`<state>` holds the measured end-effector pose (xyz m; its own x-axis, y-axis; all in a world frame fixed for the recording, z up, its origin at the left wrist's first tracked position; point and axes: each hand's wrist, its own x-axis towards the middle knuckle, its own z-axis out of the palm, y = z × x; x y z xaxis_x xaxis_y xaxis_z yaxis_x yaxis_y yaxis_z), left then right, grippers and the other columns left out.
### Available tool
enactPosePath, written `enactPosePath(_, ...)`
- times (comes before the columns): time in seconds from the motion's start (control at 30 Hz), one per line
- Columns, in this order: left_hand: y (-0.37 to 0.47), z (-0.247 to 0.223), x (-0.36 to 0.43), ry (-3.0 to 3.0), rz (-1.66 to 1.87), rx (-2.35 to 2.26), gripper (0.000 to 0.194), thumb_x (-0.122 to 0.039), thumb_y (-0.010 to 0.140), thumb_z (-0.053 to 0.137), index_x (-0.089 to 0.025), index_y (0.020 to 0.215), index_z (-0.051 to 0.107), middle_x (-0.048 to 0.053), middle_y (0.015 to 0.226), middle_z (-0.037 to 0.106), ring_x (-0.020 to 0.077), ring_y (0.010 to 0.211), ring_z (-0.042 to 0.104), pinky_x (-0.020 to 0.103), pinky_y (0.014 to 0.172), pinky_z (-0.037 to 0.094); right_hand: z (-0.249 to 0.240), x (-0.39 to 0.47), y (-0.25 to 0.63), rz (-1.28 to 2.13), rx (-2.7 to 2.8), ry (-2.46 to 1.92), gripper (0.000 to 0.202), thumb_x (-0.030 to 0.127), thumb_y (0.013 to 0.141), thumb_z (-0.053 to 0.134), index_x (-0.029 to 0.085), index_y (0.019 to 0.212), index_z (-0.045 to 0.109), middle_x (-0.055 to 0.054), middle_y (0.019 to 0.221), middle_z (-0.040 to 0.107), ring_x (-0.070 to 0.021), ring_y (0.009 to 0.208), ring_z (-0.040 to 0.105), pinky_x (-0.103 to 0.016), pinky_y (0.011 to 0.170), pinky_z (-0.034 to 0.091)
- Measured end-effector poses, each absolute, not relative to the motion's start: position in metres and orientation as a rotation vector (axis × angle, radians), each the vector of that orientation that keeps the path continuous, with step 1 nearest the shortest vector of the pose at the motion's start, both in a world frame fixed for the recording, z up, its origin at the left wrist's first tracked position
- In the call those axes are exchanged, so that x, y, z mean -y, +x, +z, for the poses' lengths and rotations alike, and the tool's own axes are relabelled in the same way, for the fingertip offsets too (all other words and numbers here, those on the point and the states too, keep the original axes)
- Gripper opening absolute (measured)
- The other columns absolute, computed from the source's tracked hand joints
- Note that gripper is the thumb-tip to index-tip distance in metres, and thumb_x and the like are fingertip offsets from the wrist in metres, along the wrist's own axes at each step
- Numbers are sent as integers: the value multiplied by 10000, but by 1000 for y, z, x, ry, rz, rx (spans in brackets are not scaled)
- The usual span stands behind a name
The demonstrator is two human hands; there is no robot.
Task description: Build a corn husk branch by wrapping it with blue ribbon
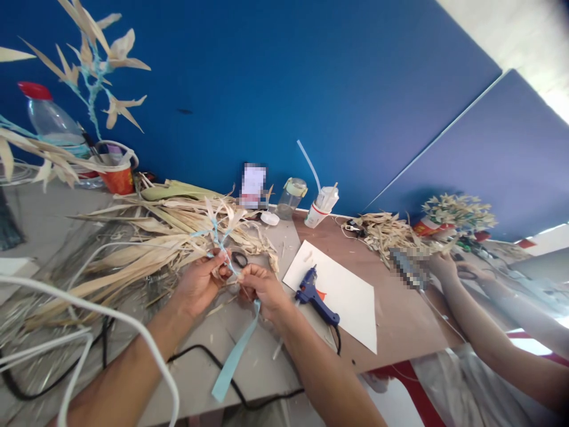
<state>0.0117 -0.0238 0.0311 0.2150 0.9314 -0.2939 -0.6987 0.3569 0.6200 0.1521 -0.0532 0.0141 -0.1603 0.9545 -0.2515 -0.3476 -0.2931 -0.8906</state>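
My left hand (202,281) is closed around the blue-wrapped stem of a small husk flower sprig (216,231), whose pale petals point up and away. Close beside it on the right, my right hand (262,289) pinches the lower end of that stem together with a light blue paper strip (236,359), which hangs down toward the table's front edge. Dried corn husks (146,255) lie behind and left of my hands. Just behind the fingers is a black ring-shaped item (240,258), partly hidden.
A blue glue gun (316,295) rests on a white board (351,296) at the right. Behind stand a glass jar (291,197) and a paper cup (317,213). White cable loops (146,332) cross the left foreground. Another person's arm (480,332) reaches in at the right.
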Motion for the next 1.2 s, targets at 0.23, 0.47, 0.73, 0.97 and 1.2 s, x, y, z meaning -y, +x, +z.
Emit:
enactPosePath(0.23,6,29,18,418,1191,-729,162,-59,639,810,-116,660,660,-25,605,623,32,437,481,156,451,435,15,54,151,1702,874,-1032,322,373,555,797,207,582,522,109,367,395,-54,352,252,-208,399,204)
enactPosePath(0.47,4,25,18,403,1105,-681,199,-98,614,843,-119,701,665,-13,684,652,41,484,507,175,494,474,11,53,151,1604,860,-1114,229,301,569,730,207,572,522,105,379,401,-61,368,264,-219,422,204)
enactPosePath(0.73,14,24,28,459,1013,-709,144,-124,712,780,-121,826,692,7,718,659,46,490,523,159,478,458,18,56,155,862,1262,-1358,117,283,696,585,209,609,557,41,544,497,-120,533,421,-247,529,324)
enactPosePath(0.97,17,26,29,454,996,-671,182,-152,655,832,-106,770,698,-20,634,610,49,487,517,159,486,471,9,62,155,467,1621,-1366,133,171,751,529,227,633,553,-12,639,583,-162,620,520,-279,617,369)
enactPosePath(1.2,14,34,29,341,895,-628,101,-5,742,695,-91,790,719,-14,584,585,37,460,487,160,507,493,13,64,152,499,1613,-1330,124,173,745,527,227,639,562,3,613,569,-147,569,502,-267,579,358)
